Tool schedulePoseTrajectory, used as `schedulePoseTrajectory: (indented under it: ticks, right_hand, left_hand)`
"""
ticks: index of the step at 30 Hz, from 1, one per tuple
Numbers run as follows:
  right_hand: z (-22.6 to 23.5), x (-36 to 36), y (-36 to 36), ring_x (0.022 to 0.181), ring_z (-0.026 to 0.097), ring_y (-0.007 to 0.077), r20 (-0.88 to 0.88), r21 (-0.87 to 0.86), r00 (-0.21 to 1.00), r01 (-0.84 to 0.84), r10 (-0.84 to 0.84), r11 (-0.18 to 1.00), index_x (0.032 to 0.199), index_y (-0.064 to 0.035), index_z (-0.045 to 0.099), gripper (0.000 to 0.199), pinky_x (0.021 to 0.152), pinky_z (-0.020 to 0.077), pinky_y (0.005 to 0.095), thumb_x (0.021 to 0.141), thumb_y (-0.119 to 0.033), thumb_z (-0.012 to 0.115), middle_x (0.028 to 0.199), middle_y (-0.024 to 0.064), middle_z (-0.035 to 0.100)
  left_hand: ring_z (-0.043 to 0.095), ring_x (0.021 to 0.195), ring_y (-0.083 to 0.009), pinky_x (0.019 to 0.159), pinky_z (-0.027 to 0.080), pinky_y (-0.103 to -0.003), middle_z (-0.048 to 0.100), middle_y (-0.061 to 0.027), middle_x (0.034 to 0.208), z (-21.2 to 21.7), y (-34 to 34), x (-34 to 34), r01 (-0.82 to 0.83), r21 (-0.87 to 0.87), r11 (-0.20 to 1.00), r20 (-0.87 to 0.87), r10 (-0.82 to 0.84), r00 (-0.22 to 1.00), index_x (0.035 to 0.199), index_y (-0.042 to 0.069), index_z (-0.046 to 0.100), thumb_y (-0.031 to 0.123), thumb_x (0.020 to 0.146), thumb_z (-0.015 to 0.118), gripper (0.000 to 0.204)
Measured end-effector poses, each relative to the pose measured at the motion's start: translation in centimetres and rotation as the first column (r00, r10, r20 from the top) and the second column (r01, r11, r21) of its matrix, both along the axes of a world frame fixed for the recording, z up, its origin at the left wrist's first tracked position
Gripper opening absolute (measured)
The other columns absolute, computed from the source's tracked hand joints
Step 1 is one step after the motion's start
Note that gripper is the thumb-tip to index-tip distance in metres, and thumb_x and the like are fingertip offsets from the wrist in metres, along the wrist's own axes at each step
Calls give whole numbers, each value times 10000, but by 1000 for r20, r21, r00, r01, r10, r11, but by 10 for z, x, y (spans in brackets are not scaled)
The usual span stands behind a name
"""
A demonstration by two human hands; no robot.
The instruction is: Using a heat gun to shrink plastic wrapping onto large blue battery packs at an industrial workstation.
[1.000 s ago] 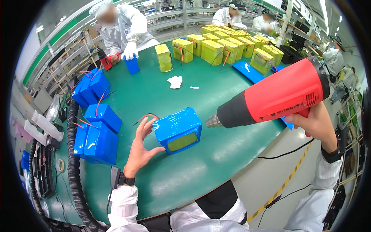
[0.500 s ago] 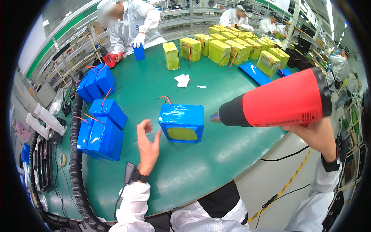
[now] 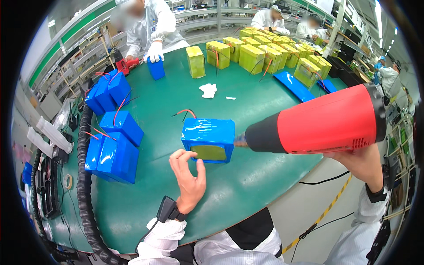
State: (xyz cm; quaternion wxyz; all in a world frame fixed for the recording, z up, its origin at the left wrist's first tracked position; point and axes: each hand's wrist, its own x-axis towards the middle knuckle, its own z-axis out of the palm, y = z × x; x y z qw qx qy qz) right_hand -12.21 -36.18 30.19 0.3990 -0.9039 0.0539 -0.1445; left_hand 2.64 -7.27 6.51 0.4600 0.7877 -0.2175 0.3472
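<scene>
A battery pack (image 3: 207,130) in shiny blue shrink film lies in the middle of the green table, its yellow-green end bare towards me and red and black wires at its far left corner. My left hand (image 3: 190,176) is at its near left side, fingers curved and apart, holding nothing; whether a fingertip touches the film I cannot tell. My right hand (image 3: 360,163) grips a red and black heat gun (image 3: 327,121). The gun's nozzle points left at the pack's right side, very close to it. Its handle is mostly hidden behind the body.
Several blue-wrapped packs (image 3: 117,157) stand at the left beside a thick black corrugated hose (image 3: 84,190). Many yellow-green packs (image 3: 251,57) fill the far right, near flat blue film sleeves (image 3: 293,86). Across the table a gloved co-worker (image 3: 154,53) holds a blue pack and a red heat gun.
My left hand has moved right and up to the pack's near side. The heat gun has shifted slightly down, with its nozzle closer to the pack. The co-worker's blue pack has moved slightly.
</scene>
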Motion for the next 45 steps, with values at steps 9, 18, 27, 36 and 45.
schedulePoseTrajectory:
  ticks: [9, 18, 27, 36, 45]
  right_hand:
    - [25, 27, 6, 898, 672, 131, 158, -62, 974, -156, 164, 986, 1157, 11, 620, 457, 782, 568, 311, 762, 1, 850, 996, 57, 708]
    - [64, 72, 3, 660, 598, 69, 2, -198, 990, -135, 139, 971, 1206, -4, 595, 505, 491, 484, 241, 818, -216, 840, 889, 21, 669]
    - [63, 50, -17, 616, 606, 90, 75, -150, 997, -7, 19, 989, 1203, 17, 553, 546, 512, 486, 246, 810, -217, 851, 847, 54, 660]
    - [76, 41, -3, 720, 671, 139, -53, -37, 992, -118, 116, 992, 1243, 22, 535, 595, 628, 545, 279, 744, -36, 855, 925, 96, 704]
    - [68, 53, 24, 966, 706, 198, -115, -142, 958, -277, 262, 950, 1257, 25, 547, 640, 871, 565, 357, 709, 29, 877, 1065, 104, 714]
  left_hand:
    - [434, 1149, -283, 1019, 354, -402, 432, -150, 1250, 1, 12, 27, -60, -154, 986, -71, 50, 996, 1263, 3, 453, 25, 856, 648, 452]
    - [173, 1448, -461, 1166, 221, -559, 96, -308, 1551, -6, -57, 5, -87, -142, 986, -238, 51, 970, 1565, 47, 32, 380, 625, 949, 1356]
    - [208, 1398, -529, 1090, 288, -632, 89, -344, 1528, -22, -51, 27, -163, -109, 981, -47, 158, 986, 1538, 168, 124, 345, 588, 949, 1270]
    - [172, 1518, -418, 1238, 154, -485, 149, -301, 1611, 5, 54, 47, 668, -156, 728, -414, -662, 624, 1582, 166, -158, 251, 497, 983, 1577]
    - [267, 1502, -377, 1214, 224, -475, 260, -236, 1618, 10, 92, 56, 728, -511, 457, -354, -884, 307, 1600, 231, -159, 100, 676, 868, 1388]
